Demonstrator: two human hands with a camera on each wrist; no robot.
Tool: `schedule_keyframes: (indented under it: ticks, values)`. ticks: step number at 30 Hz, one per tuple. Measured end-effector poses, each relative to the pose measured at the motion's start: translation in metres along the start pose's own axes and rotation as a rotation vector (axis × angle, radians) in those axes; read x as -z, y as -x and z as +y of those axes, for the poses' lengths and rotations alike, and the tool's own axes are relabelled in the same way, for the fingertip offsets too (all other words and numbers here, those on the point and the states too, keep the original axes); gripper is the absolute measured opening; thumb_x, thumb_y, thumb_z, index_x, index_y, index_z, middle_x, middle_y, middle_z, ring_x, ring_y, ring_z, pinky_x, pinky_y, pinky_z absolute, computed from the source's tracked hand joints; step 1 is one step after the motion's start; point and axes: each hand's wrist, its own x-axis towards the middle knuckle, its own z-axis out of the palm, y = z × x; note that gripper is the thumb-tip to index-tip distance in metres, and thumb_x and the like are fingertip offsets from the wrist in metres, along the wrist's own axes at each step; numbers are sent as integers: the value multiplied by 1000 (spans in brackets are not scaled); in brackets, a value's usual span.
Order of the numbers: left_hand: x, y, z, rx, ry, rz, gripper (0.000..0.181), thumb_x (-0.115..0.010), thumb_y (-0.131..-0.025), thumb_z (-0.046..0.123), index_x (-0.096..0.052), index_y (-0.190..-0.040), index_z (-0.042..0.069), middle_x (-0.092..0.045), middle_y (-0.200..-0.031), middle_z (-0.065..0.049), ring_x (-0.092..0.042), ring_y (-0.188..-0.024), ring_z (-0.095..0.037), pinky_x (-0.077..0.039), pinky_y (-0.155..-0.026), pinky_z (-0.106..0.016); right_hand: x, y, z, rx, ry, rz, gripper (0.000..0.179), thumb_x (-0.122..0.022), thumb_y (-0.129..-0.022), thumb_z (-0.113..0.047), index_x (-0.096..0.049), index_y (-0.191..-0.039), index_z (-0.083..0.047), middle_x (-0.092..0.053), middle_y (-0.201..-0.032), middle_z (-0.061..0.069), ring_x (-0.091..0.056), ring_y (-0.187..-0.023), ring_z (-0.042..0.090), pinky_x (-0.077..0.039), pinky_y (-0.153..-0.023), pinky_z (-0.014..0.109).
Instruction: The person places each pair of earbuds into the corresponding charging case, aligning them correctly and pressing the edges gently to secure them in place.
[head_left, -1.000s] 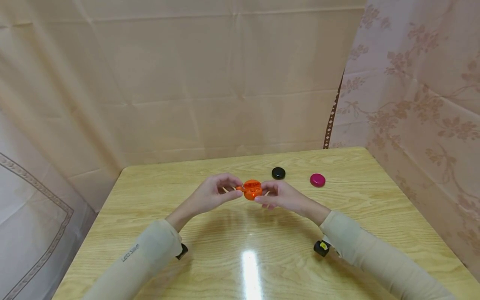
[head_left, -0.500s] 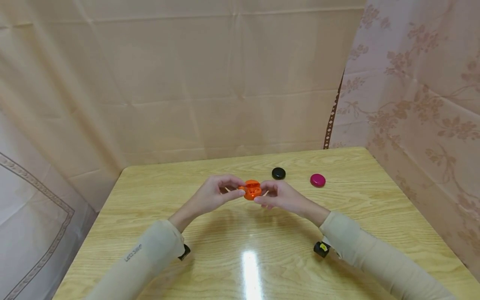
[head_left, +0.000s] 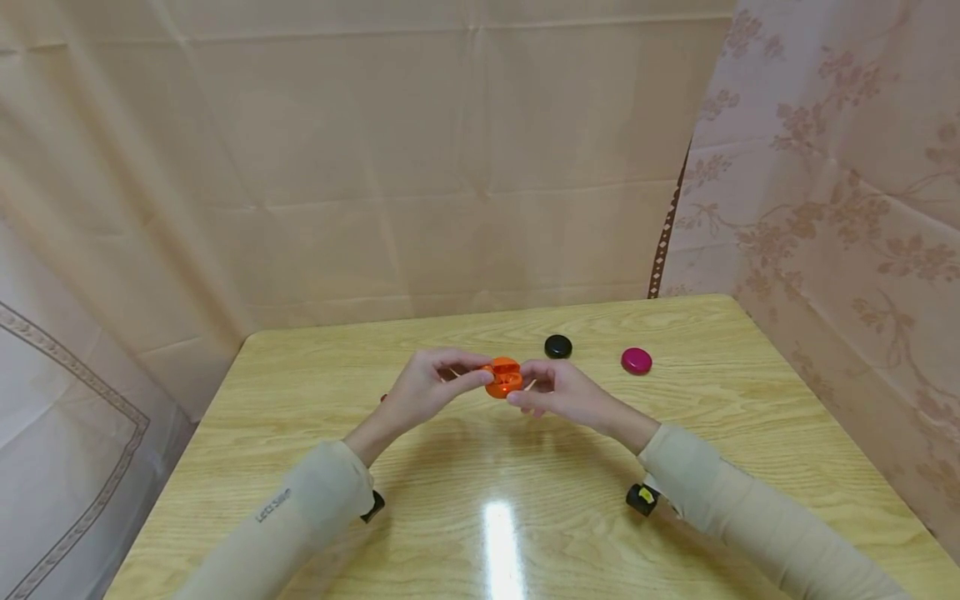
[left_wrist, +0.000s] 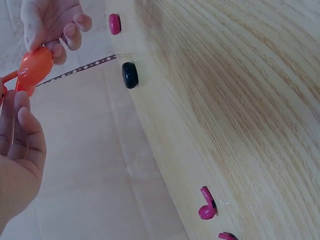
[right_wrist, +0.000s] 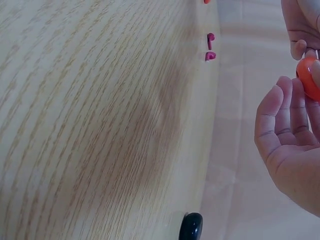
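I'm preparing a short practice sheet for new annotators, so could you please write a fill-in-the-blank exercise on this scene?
1. The right hand holds a round case whose colour is ____.
2. Rather than closed, its lid is ____.
3. In the left wrist view, the number of pink earbuds on the table is ____.
4. In the head view, the dark disc left of the pink disc is ____.

Missing words: orange; open; two; black.
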Motion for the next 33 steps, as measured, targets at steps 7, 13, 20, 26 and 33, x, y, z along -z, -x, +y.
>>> schedule_keyframes:
  ticks: [7, 13, 20, 26, 33]
  values:
    - [0, 0, -3, -15, 0, 12, 21, -78, -91, 18, -79, -112, 13, -76, -101, 1, -68, -75, -18, -59, -68, -36, 0, 0, -1, 3, 3, -5, 33, -74, -96, -26, -67, -119, -4, -66, -105, 22, -61, -95, 55, -54, -82, 63]
    - [-2, 1, -4, -10, 8, 28, 19, -79, -90, 21, -80, -108, 14, -76, -96, 2, -68, -71, -19, -58, -65, -34, 1, 0, -1, 0, 16, -3, 33, -73, -96, -27, -67, -120, -5, -67, -106, 21, -64, -93, 49, -57, -80, 56]
    - [-4, 1, -5, -4, -8, 52, 16, -80, -89, 13, -79, -104, 10, -75, -93, 1, -67, -70, -20, -56, -62, -28, 1, -1, -1, 3, 16, -4, 32, -74, -96, -26, -67, -119, -5, -66, -107, 22, -62, -95, 52, -57, -80, 56]
    - [-4, 2, 5, -1, -53, 68, 16, -78, -89, 4, -78, -105, 2, -76, -96, -8, -66, -70, -27, -54, -62, -26, 0, -1, -1, 4, 14, -5, 32, -74, -96, -26, -67, -119, -5, -67, -105, 20, -62, -94, 53, -56, -80, 57]
    - [-3, 5, 26, -39, -55, 56, 18, -75, -90, 0, -76, -108, -2, -75, -98, -12, -63, -65, -18, -53, -61, -25, -1, -1, -1, 8, 17, 4, 32, -74, -96, -26, -68, -119, -5, -69, -103, 14, -65, -90, 44, -56, -79, 59]
